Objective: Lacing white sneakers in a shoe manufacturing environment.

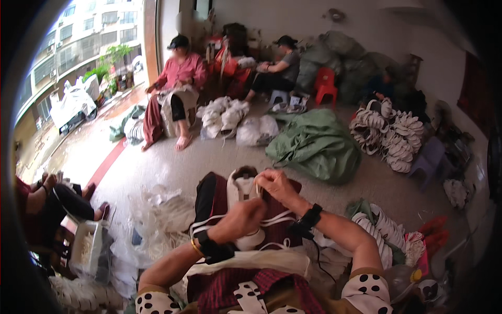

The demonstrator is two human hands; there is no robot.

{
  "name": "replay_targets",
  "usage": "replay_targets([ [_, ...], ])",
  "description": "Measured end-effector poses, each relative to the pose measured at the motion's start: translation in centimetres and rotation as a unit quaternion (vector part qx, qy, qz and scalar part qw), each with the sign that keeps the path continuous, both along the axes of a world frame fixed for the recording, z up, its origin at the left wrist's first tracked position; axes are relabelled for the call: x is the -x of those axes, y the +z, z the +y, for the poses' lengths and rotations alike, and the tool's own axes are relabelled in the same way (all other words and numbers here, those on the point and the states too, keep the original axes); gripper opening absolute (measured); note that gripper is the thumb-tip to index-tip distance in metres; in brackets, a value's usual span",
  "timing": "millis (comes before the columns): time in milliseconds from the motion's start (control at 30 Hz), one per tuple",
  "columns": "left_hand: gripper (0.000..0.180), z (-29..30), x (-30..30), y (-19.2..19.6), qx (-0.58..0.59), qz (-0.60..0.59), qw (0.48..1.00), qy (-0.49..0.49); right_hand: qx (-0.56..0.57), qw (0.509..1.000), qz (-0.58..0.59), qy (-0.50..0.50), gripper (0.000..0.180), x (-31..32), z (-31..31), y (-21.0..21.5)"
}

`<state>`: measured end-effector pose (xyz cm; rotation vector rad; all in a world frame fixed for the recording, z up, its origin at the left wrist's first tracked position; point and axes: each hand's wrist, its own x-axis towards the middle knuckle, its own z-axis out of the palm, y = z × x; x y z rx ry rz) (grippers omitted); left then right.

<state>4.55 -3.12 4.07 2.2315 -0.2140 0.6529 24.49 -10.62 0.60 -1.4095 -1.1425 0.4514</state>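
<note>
A white lace-up shoe (244, 187) rests on my lap with its opening away from me and its toe (251, 240) toward me. White shoelaces (280, 217) trail loose to both sides. My right hand (280, 187) is at the upper right edge of the shoe, thumb and fingers pinched on a lace beside the eyelets. Over the middle of the shoe, my left hand (239, 220) is closed and slightly blurred; whatever its fingers hold is hidden. Both wrists wear black bands, and a cable hangs from the right one.
Clear plastic bags (157, 214) lie at my left, near a white bin (90, 248). Bundled white shoes (374, 230) lie at my right. Ahead are a green sack (316, 144), piled shoe parts (395, 133), a red chair (325, 83) and several seated people.
</note>
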Motion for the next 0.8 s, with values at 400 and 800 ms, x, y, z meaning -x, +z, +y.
replay_targets([
  [400, 0.028, 3.3, -2.4, 1.0, 0.41, 0.046, 0.908, 0.077, -0.045, 0.991, -0.101, -0.078, 0.017, 2.1, -3.0, 4.9],
  [800, 0.018, 4.9, -2.8, 0.3, 0.241, 0.054, 0.968, -0.053, -0.117, 0.97, -0.199, -0.073, 0.012, 3.2, -1.6, 5.1],
])
